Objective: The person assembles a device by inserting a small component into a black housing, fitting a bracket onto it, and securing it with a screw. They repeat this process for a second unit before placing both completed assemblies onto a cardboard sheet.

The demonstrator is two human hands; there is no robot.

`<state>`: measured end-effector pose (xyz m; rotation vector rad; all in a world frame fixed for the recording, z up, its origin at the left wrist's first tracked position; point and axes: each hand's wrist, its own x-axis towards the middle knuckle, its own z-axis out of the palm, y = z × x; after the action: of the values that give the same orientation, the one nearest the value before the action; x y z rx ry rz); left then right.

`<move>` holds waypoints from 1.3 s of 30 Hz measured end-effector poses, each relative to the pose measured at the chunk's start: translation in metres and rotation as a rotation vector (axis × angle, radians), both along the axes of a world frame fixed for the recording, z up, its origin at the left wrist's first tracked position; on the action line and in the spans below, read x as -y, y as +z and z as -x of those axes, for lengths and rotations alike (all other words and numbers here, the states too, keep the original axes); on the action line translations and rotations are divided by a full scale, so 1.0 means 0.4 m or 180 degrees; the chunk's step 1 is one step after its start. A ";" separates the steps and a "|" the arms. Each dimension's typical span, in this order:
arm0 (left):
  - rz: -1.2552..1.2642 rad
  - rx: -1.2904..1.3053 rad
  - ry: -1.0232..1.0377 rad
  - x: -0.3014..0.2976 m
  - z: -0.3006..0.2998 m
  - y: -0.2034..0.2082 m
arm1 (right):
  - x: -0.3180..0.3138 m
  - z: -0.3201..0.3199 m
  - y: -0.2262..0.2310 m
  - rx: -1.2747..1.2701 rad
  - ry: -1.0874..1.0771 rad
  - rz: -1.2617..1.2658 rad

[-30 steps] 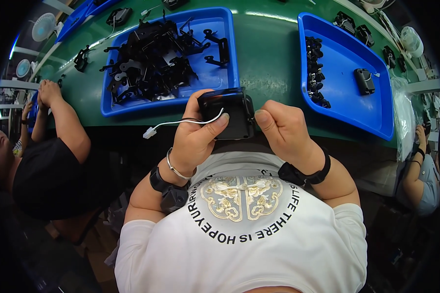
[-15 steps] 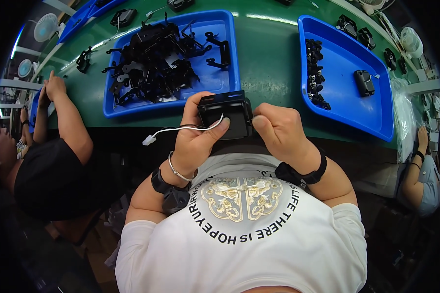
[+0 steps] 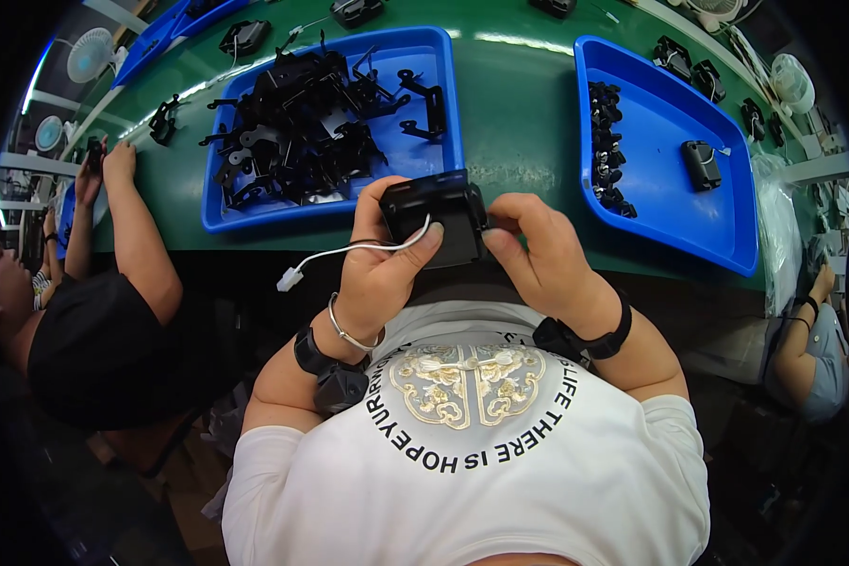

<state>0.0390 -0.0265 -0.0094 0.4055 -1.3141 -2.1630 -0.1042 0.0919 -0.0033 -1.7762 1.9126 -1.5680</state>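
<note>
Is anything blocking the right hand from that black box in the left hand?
Nothing visible: the right hand is at the right edge of the black box, though contact is unclear. The left hand grips the opposite side; the white plug hangs farther left.

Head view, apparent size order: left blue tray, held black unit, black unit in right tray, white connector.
1. Left blue tray
2. Held black unit, nearer camera
3. Black unit in right tray
4. White connector

My left hand (image 3: 375, 269): fingertips hidden behind black housing (image 3: 459, 234). Whether my right hand (image 3: 544, 247) pinches anything: too small to tell. Brackets (image 3: 297, 118) piled, lower ones hidden. Black unit (image 3: 553, 7) cut by top edge.
</note>
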 end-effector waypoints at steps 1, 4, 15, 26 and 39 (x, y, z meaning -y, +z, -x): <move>-0.0004 -0.0002 -0.0002 0.000 0.001 0.001 | 0.000 0.006 0.002 -0.0002 -0.0002 -0.0004; -0.0130 -0.0116 -0.0062 -0.002 0.002 0.009 | -0.001 0.038 0.011 -0.0534 0.0290 -0.0483; 0.1304 -0.0059 0.0208 -0.024 0.006 -0.003 | 0.028 -0.022 0.004 0.1053 -0.0230 -0.0370; 0.1328 0.1014 -0.0550 -0.010 -0.004 -0.014 | 0.039 0.010 -0.013 0.0775 -0.0170 -0.0398; 0.1066 0.0334 0.0581 -0.003 0.003 -0.013 | -0.018 0.007 0.037 -0.0216 0.0618 -0.0463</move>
<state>0.0377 -0.0255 -0.0146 0.4863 -1.5974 -1.7530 -0.1071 0.0989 0.0114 -1.9085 1.7690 -1.2878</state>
